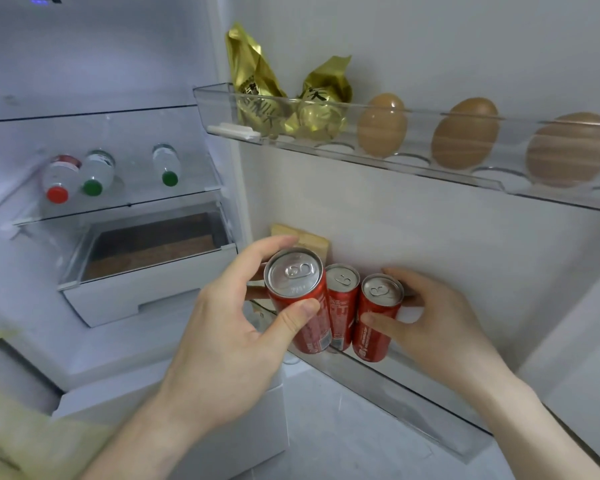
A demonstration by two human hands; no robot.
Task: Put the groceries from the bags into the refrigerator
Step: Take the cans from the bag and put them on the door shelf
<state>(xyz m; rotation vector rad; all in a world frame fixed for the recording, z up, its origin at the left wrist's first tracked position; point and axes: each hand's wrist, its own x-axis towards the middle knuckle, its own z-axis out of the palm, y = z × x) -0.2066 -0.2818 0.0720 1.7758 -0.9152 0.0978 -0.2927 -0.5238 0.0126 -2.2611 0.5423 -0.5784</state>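
Cans upright in door shelf (413, 386): left hand (222, 341) grips left can (297, 299), tilted, above shelf; right hand (440, 327) grips right can (378, 320); middle can (342, 306) between.

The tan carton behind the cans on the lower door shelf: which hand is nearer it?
Left. The left hand grips a can with its fingers just in front of the tan carton; the right hand holds another can farther right.
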